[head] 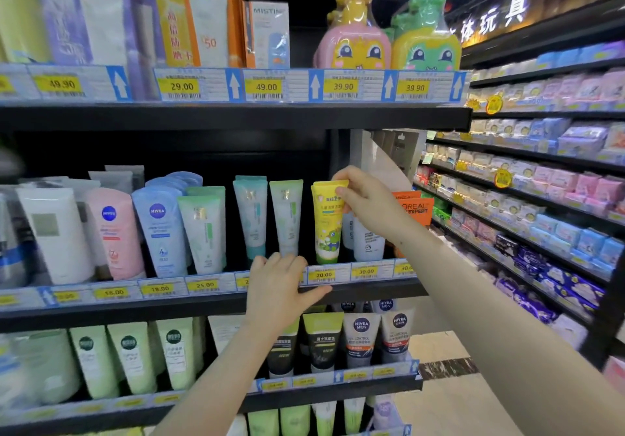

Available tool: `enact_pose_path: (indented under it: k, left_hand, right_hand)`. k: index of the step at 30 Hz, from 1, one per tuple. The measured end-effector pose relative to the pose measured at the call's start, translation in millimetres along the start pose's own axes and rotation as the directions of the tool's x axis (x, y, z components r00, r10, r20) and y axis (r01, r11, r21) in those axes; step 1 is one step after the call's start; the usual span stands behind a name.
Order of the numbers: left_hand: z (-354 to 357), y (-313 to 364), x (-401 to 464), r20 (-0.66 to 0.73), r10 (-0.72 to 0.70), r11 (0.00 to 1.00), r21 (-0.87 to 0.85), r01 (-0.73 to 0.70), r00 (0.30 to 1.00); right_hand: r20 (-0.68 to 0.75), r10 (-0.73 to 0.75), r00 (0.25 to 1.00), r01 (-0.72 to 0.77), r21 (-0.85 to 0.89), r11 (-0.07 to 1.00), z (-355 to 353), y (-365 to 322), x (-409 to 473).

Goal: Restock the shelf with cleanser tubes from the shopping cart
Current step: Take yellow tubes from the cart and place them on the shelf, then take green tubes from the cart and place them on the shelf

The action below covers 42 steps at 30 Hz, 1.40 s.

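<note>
- The right hand (358, 195) pinches the flat crimped top of a yellow cleanser tube (327, 222) between thumb and fingers, a narrow grip that keeps the cap end down so the tube stands like its neighbours.
- That tube sits on the middle shelf (355, 292), cap end at or near the shelf floor behind the price rail; whether it rests fully I cannot tell.
- It stands above the 20.00 price tag (323, 275), between a pale green tube (286, 217) on its left and white tubes (367, 239) on its right, so it likely fills that slot.
- The left hand (282, 288) holds nothing; its fingers curl over the shelf's front rail, probably to steady the reach.
- The shelving is black metal with clear price strips, stocked in upright rows on at least 4 levels.
- Far right, an aisle of pastel packets runs under bright shop lighting. No shopping cart is in view.
</note>
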<state>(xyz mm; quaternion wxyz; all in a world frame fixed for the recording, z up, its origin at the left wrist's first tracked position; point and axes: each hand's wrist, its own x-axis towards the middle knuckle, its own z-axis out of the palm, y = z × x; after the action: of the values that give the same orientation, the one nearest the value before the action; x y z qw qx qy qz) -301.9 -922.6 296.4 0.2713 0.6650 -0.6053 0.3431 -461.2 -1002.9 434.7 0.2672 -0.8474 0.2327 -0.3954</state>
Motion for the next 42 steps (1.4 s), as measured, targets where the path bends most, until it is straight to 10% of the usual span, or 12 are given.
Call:
enact_pose_path:
  k: [12,21,29,42]
  left_hand:
    - [0.3,1.9,0.7,0.018,-0.012,1.000,-0.018,0.013,1.000]
    - [0.6,0.0,0.1,0.055,0.008,1.000,-0.010,-0.008,0.998]
    - [-23.3,-10.5,-1.8,0.070,0.078,0.996,-0.057,-0.074,0.995]
    - [-105.9,-8.3,-122.5,0.271,-0.076,0.991,0.125,0.044,0.960]
  right_hand:
    - [-0.042,-0.031,0.999,0.013,-0.385,0.923,2.5,4.7,10.2]
    - [-0.042,-0.017,0.999,0.003,-0.310,0.951,0.4,5.1,3.0]
    - [-0.188,-0.319,0.929,0.117,-0.669,0.734,16.9,7.4,-54.8]
    - [0.127,-0.152,0.980,0.197,-0.694,0.692,82.5,27.0,-184.1]
